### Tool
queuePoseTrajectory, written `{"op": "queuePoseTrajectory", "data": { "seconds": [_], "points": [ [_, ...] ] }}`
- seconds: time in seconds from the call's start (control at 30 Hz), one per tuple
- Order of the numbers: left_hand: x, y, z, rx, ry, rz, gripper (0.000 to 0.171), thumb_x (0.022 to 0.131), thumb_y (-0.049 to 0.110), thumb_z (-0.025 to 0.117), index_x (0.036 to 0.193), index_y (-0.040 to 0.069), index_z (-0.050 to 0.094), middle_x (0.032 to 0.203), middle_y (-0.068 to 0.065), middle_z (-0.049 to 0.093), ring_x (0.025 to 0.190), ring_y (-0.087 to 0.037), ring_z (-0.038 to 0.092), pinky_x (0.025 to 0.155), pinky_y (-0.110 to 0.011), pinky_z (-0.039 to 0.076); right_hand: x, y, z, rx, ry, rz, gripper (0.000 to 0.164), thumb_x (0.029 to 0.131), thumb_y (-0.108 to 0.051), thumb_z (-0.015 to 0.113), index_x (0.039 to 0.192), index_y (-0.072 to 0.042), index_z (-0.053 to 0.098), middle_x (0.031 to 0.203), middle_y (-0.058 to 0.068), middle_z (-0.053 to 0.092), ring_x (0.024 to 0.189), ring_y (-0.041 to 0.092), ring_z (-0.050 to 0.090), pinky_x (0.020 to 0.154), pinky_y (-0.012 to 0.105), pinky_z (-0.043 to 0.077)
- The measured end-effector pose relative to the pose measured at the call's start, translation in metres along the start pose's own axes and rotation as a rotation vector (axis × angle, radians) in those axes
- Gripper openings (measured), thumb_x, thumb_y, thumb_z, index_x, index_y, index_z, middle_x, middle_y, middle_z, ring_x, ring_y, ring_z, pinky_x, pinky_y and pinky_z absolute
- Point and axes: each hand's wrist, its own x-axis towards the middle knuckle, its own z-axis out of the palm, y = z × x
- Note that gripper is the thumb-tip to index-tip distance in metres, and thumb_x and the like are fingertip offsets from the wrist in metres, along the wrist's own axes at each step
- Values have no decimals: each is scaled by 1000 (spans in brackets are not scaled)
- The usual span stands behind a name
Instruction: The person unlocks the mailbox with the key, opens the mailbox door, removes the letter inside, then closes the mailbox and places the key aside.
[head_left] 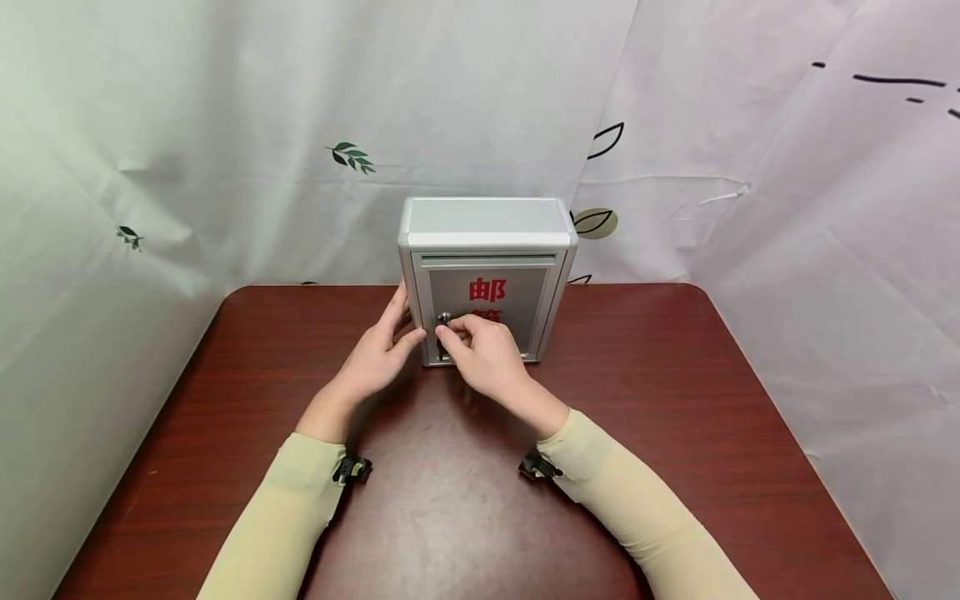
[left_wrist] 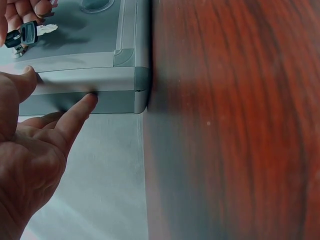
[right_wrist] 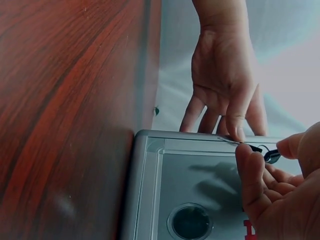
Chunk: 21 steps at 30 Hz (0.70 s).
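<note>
A silver metal mailbox [head_left: 487,218] with red characters stands upright on the table. My right hand [head_left: 486,354] is at the left part of its front, thumb and fingertips pinching a black-headed key at the lock [head_left: 444,317]. In the left wrist view a second key [left_wrist: 29,32] on the same ring shows its bare metal blade. My left hand [head_left: 375,354] rests on the mailbox's left side, its fingers extended along the side panel and the thumb at the front edge. The right wrist view shows the left hand [right_wrist: 222,75] close to the keys.
The dark red wooden table [head_left: 450,517] has rounded back corners. A white curtain [head_left: 480,100] with leaf prints hangs behind it and along both sides. A round window [right_wrist: 190,221] sits low on the mailbox front. Each wrist wears a small black camera strap [head_left: 352,469].
</note>
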Motion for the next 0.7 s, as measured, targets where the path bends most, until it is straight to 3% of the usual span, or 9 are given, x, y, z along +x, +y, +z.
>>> {"op": "queuePoseTrajectory", "data": {
  "seconds": [0.23, 0.43, 0.53, 0.7],
  "points": [
    [0, 0, 0, -7, 3, 6, 87, 115, 14, 64, 181, 34, 10, 173, -19, 44, 157, -38, 47, 123, -63, 43, 1, 1, 0, 88, -49, 45, 33, 113, -32, 67, 121, -2, 80, 83, 6, 80, 71, 8, 72, 70, 34, 59],
    [0, 1, 0, -1, 0, 8, 88, 115, 15, 64, 181, 34, 9, 173, -21, 44, 156, -40, 48, 122, -65, 43, 1, 2, 0, 195, -85, 104, 32, 112, -30, 68, 123, -2, 78, 85, 8, 81, 75, 32, 79, 62, 30, 57],
    [-1, 1, -1, 1, 0, -1, 89, 115, 15, 64, 181, 39, 9, 173, -19, 45, 155, -40, 49, 122, -64, 43, 2, 3, 0, 267, -101, 135, 32, 112, -29, 69, 123, -1, 78, 87, 7, 81, 78, 43, 78, 59, 29, 59],
    [0, 0, -1, -3, -2, -8, 89, 115, 16, 64, 180, 42, 8, 172, -19, 46, 154, -40, 51, 123, -62, 44, 2, 3, -1, 345, -129, 156, 33, 113, -28, 69, 125, 1, 77, 92, 20, 81, 83, 49, 78, 65, 42, 67]
  ]
}}
